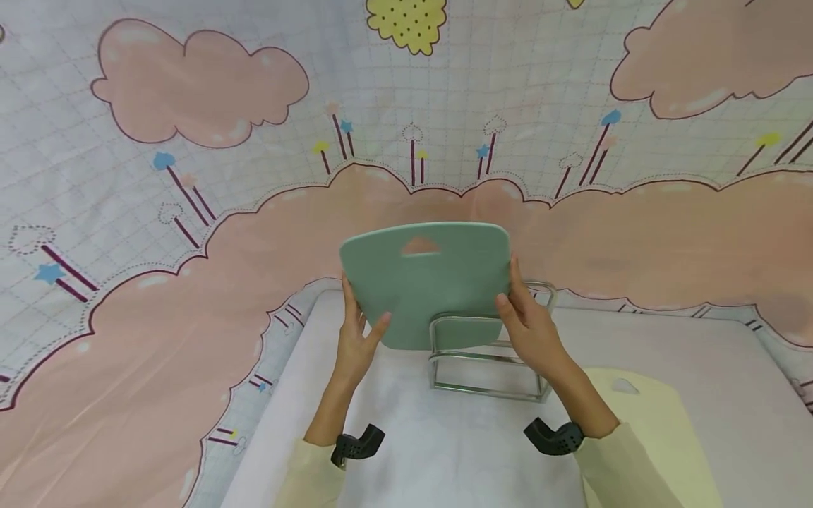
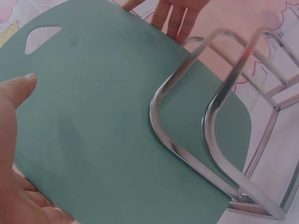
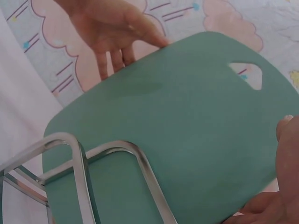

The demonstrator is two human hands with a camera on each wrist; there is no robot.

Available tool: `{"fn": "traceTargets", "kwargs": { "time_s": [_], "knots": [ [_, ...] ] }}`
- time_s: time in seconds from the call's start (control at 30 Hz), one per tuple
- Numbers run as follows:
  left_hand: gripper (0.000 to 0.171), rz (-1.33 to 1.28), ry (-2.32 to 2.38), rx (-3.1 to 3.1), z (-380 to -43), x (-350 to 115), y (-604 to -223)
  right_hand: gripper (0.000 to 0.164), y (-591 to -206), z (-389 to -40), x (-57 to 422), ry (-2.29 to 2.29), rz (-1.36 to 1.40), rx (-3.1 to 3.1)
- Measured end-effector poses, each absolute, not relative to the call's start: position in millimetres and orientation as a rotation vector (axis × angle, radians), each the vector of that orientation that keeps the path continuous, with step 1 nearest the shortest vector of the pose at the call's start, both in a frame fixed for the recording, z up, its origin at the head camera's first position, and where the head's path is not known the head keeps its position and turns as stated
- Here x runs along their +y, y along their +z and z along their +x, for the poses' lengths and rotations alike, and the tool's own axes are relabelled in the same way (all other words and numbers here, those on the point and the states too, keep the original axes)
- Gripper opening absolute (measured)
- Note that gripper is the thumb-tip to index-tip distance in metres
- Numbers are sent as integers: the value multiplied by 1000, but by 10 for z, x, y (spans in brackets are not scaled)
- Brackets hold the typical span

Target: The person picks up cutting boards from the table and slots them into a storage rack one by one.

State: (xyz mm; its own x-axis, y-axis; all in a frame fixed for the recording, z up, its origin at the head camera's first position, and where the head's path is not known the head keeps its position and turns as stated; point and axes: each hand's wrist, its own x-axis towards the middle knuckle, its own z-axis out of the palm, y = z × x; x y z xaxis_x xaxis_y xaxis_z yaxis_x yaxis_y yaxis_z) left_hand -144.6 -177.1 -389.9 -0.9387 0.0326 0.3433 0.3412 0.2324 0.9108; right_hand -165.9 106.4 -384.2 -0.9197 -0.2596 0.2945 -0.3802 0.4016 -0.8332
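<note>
A green cutting board (image 1: pixel 413 289) with a handle slot near its top edge is held upright and slightly tilted between both hands. My left hand (image 1: pixel 356 346) grips its left edge, thumb on the near face and fingers behind. On the opposite edge, my right hand (image 1: pixel 530 331) holds the board with its thumb at the front. The board's lower right part stands behind the front loop of a silver metal rack (image 1: pixel 485 392). In the left wrist view, two of the rack's bent bars (image 2: pixel 161 123) cross in front of the board.
A pale yellow cutting board (image 1: pixel 654 416) lies flat on the white table (image 1: pixel 394 437) at the right, partly under the right forearm. Behind the table hangs a cloth (image 1: pixel 286 240) printed with clouds.
</note>
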Motion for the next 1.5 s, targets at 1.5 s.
{"fn": "traceTargets", "kwargs": {
  "time_s": [1.5],
  "knots": [
    [95, -501, -1834, -2316, -1633, -1645, -4125, 71, -3930, -1589, 1427, 1534, 426, -2527]
  ]
}}
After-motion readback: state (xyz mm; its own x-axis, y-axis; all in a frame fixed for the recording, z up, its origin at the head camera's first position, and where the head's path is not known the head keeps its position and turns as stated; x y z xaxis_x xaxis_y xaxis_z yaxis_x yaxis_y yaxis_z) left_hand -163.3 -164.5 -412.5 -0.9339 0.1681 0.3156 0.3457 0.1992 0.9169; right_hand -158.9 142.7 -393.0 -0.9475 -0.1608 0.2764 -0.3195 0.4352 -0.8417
